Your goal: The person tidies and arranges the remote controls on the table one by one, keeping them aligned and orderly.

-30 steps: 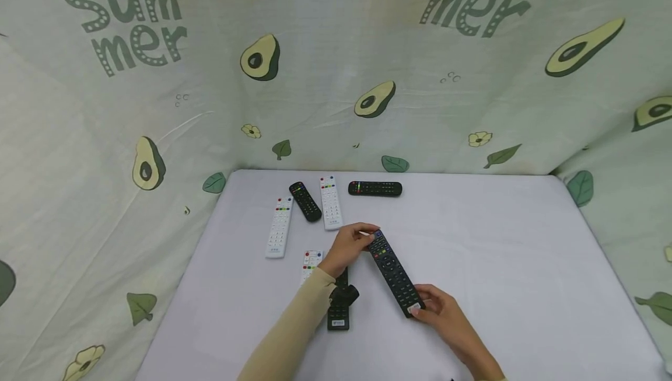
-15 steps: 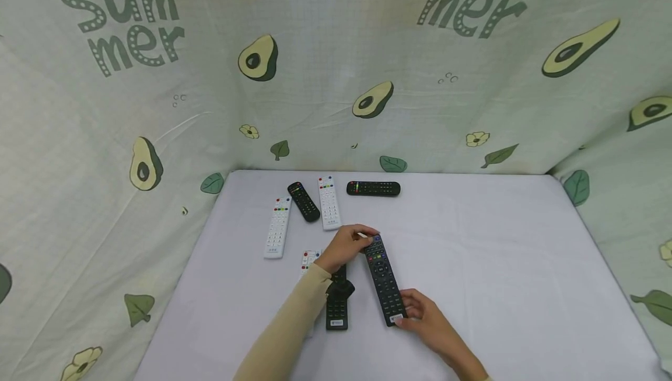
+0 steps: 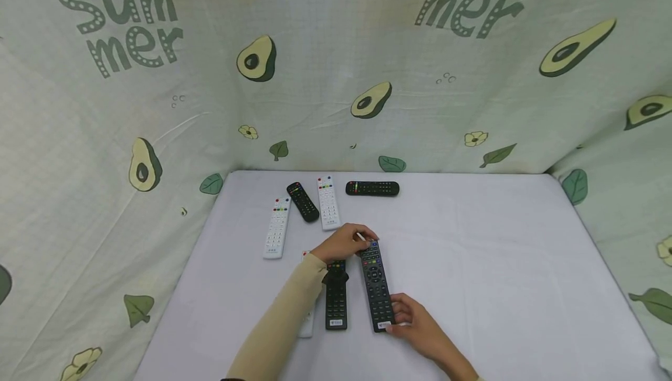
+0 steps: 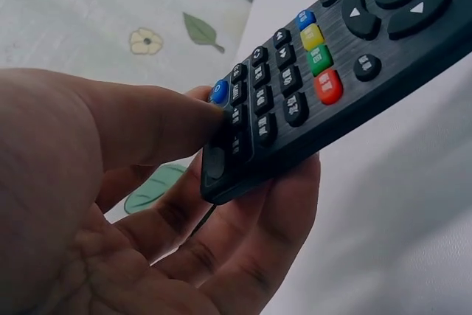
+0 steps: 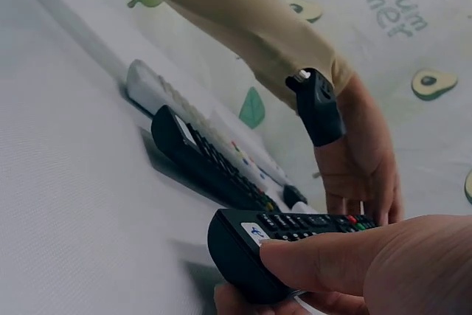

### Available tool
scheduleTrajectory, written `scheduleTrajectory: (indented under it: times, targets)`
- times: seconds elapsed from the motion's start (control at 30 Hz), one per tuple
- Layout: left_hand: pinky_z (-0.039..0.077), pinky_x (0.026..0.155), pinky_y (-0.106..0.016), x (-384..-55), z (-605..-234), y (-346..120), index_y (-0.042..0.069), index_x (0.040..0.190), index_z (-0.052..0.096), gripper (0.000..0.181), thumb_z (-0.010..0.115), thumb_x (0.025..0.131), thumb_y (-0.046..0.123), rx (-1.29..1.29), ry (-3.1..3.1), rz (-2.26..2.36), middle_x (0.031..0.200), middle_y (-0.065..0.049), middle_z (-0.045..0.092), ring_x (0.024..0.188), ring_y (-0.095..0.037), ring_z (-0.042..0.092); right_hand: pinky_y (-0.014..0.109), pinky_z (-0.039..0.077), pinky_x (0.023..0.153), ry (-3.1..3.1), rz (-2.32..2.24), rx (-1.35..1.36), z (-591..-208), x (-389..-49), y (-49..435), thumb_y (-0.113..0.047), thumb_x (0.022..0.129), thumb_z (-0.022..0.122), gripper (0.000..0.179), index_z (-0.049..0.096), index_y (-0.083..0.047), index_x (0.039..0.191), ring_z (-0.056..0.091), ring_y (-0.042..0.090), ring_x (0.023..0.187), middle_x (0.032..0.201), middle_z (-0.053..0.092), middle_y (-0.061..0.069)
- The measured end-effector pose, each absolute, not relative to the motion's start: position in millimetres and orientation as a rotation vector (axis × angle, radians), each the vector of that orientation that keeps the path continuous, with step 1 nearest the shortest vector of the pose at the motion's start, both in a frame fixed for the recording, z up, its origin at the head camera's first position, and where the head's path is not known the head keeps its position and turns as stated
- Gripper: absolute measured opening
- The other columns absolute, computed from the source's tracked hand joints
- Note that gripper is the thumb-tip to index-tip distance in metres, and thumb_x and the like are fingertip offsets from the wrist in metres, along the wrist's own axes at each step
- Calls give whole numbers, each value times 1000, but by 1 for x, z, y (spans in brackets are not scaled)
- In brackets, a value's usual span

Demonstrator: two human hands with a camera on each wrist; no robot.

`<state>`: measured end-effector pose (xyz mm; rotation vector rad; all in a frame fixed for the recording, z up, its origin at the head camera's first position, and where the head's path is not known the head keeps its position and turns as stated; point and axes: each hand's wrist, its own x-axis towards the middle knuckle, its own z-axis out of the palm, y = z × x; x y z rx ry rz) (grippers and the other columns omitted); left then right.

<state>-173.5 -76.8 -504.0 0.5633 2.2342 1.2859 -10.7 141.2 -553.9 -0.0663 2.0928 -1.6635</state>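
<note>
Both my hands hold one long black remote control [image 3: 376, 285] by its two ends. My left hand [image 3: 343, 243] pinches its far end; in the left wrist view the thumb [image 4: 158, 125] lies on the buttons and the fingers are underneath. At the near end my right hand [image 3: 417, 322] grips it, thumb on top beside a white label [image 5: 255, 233]. Just left of it another black remote [image 3: 336, 308] lies on the table, nearly parallel. A white remote [image 3: 307, 327] beyond that is mostly hidden by my left sleeve [image 3: 283, 317].
Toward the back of the white table [image 3: 499, 264] lie a white remote [image 3: 277, 229], a short black remote [image 3: 303, 202], another white remote [image 3: 328, 203] and a black remote [image 3: 372, 188] placed crosswise. A patterned cloth [image 3: 315, 95] rises behind and at the sides.
The held remote has moved left and swung from a slant to almost in line with the black remote beside it. My right hand has travelled left and nearer with its end.
</note>
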Motion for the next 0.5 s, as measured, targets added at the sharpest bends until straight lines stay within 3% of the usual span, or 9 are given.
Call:
scheduleTrajectory:
  times: [0.5]
  targets:
    - [59, 72, -23, -177, -508, -81, 1, 120, 75, 23, 61, 102, 0, 615, 2268, 1181, 111, -10, 70, 87, -10, 60, 24, 57, 74, 2178, -1600, -202, -553, -7, 131, -3, 83, 82, 67, 49, 16, 137, 66, 18, 88, 104, 66, 9]
